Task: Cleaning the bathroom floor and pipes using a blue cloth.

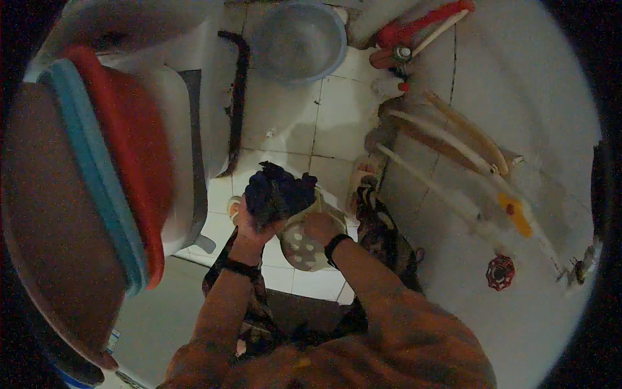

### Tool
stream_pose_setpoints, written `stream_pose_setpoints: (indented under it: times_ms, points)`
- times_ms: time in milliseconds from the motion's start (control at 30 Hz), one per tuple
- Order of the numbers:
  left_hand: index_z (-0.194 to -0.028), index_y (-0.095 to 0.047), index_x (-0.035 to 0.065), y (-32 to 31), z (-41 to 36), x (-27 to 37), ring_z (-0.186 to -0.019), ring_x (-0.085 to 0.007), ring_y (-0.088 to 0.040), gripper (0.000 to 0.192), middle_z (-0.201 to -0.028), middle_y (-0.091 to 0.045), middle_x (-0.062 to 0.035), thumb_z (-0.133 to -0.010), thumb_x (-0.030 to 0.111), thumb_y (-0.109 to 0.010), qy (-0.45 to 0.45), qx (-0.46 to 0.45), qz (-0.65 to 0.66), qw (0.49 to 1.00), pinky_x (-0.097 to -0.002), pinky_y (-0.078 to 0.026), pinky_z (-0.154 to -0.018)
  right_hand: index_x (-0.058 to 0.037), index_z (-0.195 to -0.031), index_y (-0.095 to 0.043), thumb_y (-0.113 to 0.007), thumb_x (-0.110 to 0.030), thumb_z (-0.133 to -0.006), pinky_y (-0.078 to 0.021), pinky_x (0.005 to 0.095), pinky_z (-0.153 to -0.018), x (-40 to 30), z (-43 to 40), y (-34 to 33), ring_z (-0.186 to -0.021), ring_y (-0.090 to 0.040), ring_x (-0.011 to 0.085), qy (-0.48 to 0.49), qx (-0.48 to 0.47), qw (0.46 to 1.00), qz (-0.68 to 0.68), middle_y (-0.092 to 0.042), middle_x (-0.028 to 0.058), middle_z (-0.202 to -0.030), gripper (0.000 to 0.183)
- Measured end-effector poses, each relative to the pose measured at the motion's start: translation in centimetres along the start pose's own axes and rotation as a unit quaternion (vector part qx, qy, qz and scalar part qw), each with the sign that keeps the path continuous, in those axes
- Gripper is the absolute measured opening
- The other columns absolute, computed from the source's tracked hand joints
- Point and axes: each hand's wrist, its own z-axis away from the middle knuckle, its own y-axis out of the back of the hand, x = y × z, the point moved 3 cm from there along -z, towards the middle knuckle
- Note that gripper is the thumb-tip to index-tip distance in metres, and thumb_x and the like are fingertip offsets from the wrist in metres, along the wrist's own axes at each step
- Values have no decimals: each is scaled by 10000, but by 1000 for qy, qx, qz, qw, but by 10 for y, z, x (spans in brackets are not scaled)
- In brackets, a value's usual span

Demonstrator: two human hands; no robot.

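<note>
A bunched dark blue cloth (pixel 279 194) rests in my left hand (pixel 260 226), whose fingers are partly hidden beneath it. Just to the right, my right hand (pixel 320 227) is at the rim of a pale container with light spots (pixel 302 248); its fingertips are blurred, and whether they grip the rim or reach inside is unclear. The cloth lies against or just above the container's upper left edge. Both wrists wear dark bands.
Stacked basins, with a red basin (pixel 141 131) and a teal rim (pixel 92 160), stand at left beside a white appliance or fixture (pixel 214 97). A grey basin (pixel 301 44) sits on the tiled floor ahead. Along the right wall are pipes (pixel 447 131) and a red valve handwheel (pixel 500 273).
</note>
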Motion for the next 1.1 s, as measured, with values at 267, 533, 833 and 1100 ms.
stream_pose_setpoints:
  times_ms: [267, 533, 833, 1100]
  points:
    - [-1198, -548, 97, 8, -22, -10, -1112, -274, -543, 479, -1174, -589, -107, -889, 445, -436, -4, 21, -55, 998, -452, -438, -953, -64, -974, -626, -536, -287, -850, -485, 383, -743, 39, -49, -4, -902, -595, 258, 176, 82, 909, -369, -630, 103, -995, 270]
    - [-1174, -562, 106, 21, -59, -11, -1083, -264, -564, 460, -1181, -583, -88, -897, 444, -419, -64, -16, -169, 983, -432, -471, -914, -47, -869, -651, -592, -178, -798, -465, 309, -696, 66, -134, 145, -806, -591, 212, 97, -14, 777, -622, -629, 69, -909, 160]
    - [-1120, -581, 103, 13, -70, 0, -1030, -272, -597, 410, -1128, -613, -86, -927, 408, -387, -9, -94, -16, 995, -420, -486, -903, -89, -931, -649, -603, -336, -806, -458, 307, -710, 1, -122, 270, -833, -587, 164, 144, 51, 913, -377, -631, 24, -885, 280]
    - [-1122, -574, 68, 27, -67, 27, -924, -252, -634, 390, -1088, -632, -117, -922, 364, -416, -139, -85, -49, 985, -351, -559, -759, -50, -840, -644, -615, -343, -796, -454, 348, -525, -48, -75, 266, -563, -560, 167, 170, 167, 971, -28, -609, 44, -638, 298]
